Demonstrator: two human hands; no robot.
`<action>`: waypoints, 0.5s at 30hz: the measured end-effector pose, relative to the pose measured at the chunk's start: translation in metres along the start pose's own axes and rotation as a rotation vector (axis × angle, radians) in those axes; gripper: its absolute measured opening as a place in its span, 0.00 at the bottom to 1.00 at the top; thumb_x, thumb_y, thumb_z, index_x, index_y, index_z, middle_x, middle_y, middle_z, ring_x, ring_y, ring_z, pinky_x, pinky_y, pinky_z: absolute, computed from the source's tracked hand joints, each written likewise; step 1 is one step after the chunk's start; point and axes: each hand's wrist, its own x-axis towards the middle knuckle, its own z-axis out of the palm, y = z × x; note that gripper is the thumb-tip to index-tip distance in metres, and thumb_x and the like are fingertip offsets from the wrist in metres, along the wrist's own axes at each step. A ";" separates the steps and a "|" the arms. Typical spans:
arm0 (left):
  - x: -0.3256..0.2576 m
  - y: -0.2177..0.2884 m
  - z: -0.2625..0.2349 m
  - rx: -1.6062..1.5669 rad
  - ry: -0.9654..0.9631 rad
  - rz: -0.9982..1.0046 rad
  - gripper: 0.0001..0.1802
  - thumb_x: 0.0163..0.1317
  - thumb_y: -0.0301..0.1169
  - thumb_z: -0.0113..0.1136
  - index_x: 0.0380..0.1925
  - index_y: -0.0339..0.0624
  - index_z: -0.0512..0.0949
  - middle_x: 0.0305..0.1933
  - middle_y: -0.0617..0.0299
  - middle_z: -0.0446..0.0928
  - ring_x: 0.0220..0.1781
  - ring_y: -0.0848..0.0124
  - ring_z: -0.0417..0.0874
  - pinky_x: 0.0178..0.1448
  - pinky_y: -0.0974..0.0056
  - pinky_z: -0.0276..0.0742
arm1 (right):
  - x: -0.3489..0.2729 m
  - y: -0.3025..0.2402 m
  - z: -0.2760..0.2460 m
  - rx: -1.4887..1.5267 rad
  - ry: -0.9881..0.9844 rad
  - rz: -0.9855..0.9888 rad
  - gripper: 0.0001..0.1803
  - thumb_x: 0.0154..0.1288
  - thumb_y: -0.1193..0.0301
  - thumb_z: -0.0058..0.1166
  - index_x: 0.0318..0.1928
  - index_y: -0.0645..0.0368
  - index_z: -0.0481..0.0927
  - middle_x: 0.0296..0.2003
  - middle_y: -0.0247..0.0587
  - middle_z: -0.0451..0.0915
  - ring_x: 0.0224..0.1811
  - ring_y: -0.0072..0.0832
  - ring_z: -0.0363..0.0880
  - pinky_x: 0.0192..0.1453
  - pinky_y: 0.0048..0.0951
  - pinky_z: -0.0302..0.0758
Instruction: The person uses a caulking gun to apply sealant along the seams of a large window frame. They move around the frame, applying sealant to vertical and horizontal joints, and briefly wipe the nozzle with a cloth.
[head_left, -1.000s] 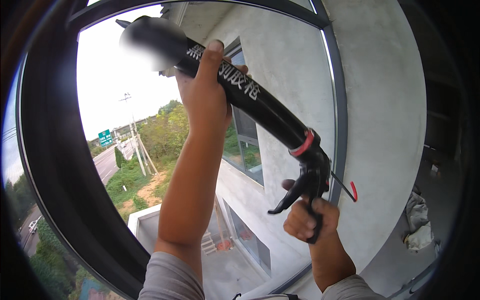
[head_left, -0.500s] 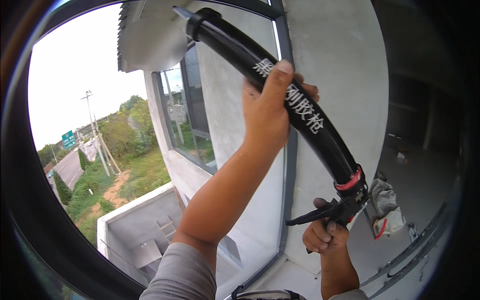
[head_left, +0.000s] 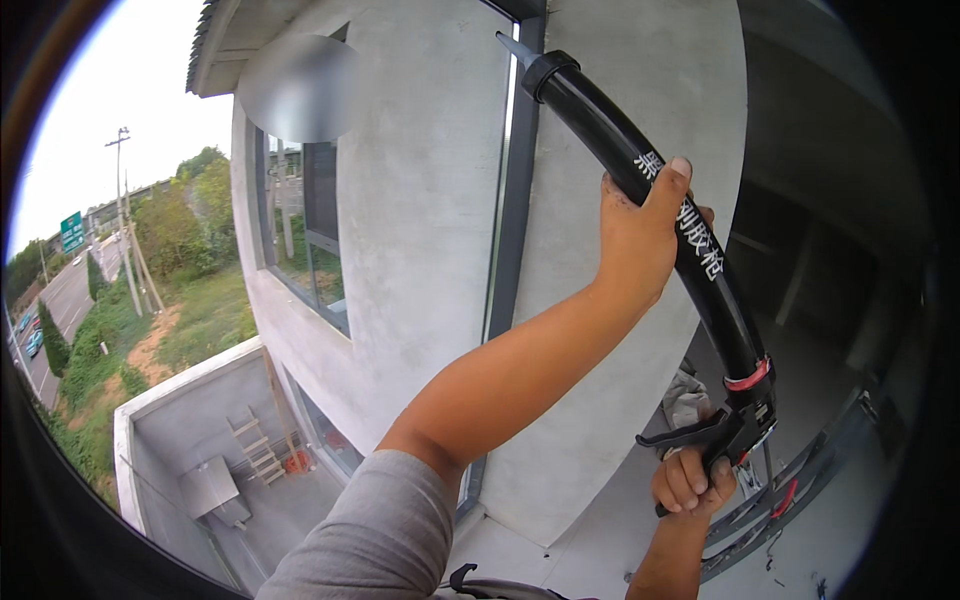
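Long black caulking gun (head_left: 690,250) raised to the dark window frame (head_left: 515,190)

Its nozzle had swung in from open sky; left hand (head_left: 640,235) gripped the barrel, right hand (head_left: 690,480) closed on the trigger handle.

Your single head-worn fisheye view looks forward and upward from close behind your raised arms, facing the dark vertical metal window frame (head_left: 517,200) and grey rendered concrete wall (head_left: 420,230); straight edges bow near the rim, with open ground far below left.
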 end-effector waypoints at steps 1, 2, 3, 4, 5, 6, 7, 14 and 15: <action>0.005 -0.003 0.002 -0.017 -0.016 0.006 0.24 0.64 0.43 0.71 0.40 0.40 0.66 0.30 0.57 0.74 0.27 0.62 0.87 0.33 0.58 0.87 | 0.001 -0.005 0.003 -0.071 0.059 -0.012 0.48 0.64 0.64 0.57 0.80 0.60 0.49 0.25 0.41 0.75 0.16 0.28 0.72 0.21 0.30 0.71; 0.013 -0.008 0.002 -0.045 -0.054 -0.003 0.24 0.64 0.44 0.71 0.40 0.41 0.67 0.29 0.57 0.74 0.27 0.62 0.86 0.34 0.58 0.87 | 0.006 -0.010 0.010 -0.195 0.114 -0.041 0.47 0.63 0.66 0.57 0.80 0.61 0.51 0.28 0.43 0.76 0.17 0.29 0.73 0.22 0.30 0.71; 0.026 -0.010 0.001 -0.070 -0.095 -0.006 0.24 0.64 0.45 0.71 0.40 0.41 0.67 0.29 0.57 0.74 0.27 0.62 0.86 0.35 0.57 0.87 | 0.018 -0.014 0.018 -0.318 0.162 -0.068 0.46 0.62 0.68 0.56 0.79 0.63 0.53 0.30 0.44 0.78 0.18 0.31 0.74 0.22 0.31 0.72; 0.038 -0.014 0.000 -0.103 -0.128 -0.012 0.24 0.64 0.46 0.70 0.40 0.41 0.67 0.29 0.58 0.74 0.28 0.61 0.86 0.36 0.57 0.87 | 0.030 -0.018 0.026 -0.446 0.220 -0.092 0.45 0.60 0.70 0.56 0.78 0.64 0.55 0.32 0.46 0.79 0.19 0.32 0.75 0.22 0.31 0.73; 0.053 -0.018 0.001 -0.139 -0.139 -0.011 0.24 0.65 0.47 0.69 0.40 0.41 0.68 0.29 0.58 0.74 0.29 0.60 0.85 0.40 0.54 0.88 | 0.043 -0.024 0.030 -0.582 0.218 -0.143 0.42 0.59 0.70 0.58 0.74 0.66 0.62 0.43 0.52 0.81 0.33 0.38 0.83 0.25 0.35 0.78; 0.070 -0.022 0.000 -0.184 -0.144 -0.029 0.24 0.65 0.46 0.69 0.40 0.41 0.68 0.31 0.57 0.74 0.31 0.59 0.85 0.43 0.51 0.87 | 0.065 -0.011 0.044 -0.701 0.333 -0.382 0.42 0.55 0.69 0.61 0.72 0.68 0.66 0.54 0.56 0.80 0.51 0.44 0.84 0.41 0.40 0.86; 0.086 -0.025 0.000 -0.237 -0.121 -0.053 0.23 0.66 0.46 0.67 0.41 0.40 0.69 0.31 0.56 0.74 0.31 0.58 0.85 0.43 0.50 0.87 | 0.084 -0.010 0.052 -0.818 0.347 -0.388 0.43 0.54 0.69 0.62 0.71 0.67 0.67 0.59 0.57 0.77 0.57 0.47 0.82 0.50 0.42 0.84; 0.182 -0.012 -0.005 -0.061 -0.135 -0.231 0.23 0.66 0.41 0.64 0.44 0.34 0.67 0.34 0.55 0.74 0.28 0.60 0.83 0.37 0.45 0.89 | 0.182 -0.024 0.067 -1.052 0.293 -0.351 0.41 0.55 0.67 0.61 0.70 0.69 0.68 0.64 0.60 0.76 0.70 0.52 0.74 0.74 0.52 0.69; 0.186 -0.011 -0.006 -0.032 -0.194 -0.253 0.19 0.69 0.43 0.61 0.42 0.36 0.73 0.34 0.54 0.78 0.35 0.54 0.86 0.48 0.37 0.87 | 0.190 -0.029 0.069 -1.062 0.240 -0.329 0.38 0.58 0.68 0.58 0.70 0.69 0.68 0.64 0.61 0.76 0.70 0.53 0.73 0.75 0.53 0.68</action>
